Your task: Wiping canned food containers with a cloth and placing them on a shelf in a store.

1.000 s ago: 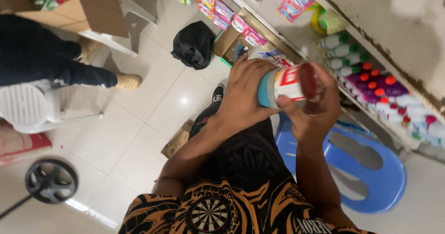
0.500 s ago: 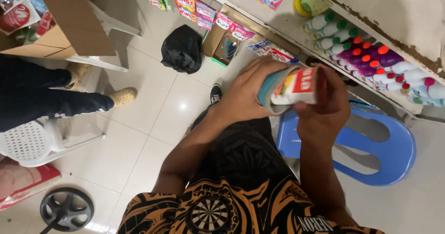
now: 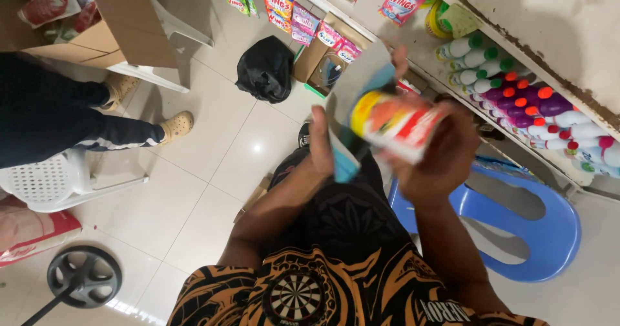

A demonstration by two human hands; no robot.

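Since half a second earlier, both hands had lifted the can higher and the blue cloth had spread across its left end, where before the fingers had wrapped the can closely. Beneath the right hand stood a blue plastic stool (image 3: 555, 235), and well off to the left of the left hand a seated person (image 3: 58, 116) in dark trousers rested on a white plastic chair (image 3: 51, 184). Beyond the hands lay a black bag (image 3: 266, 67) on the tiled floor, and a shelf of cleaning bottles (image 3: 542, 106) ran past the right hand. The right hand (image 3: 439, 164) was clasped around the blurred red-and-yellow can (image 3: 394, 122) from below. The left hand (image 3: 323, 138) pressed the cloth (image 3: 361, 100) flat against the can, thumb forward, grasping the fabric.
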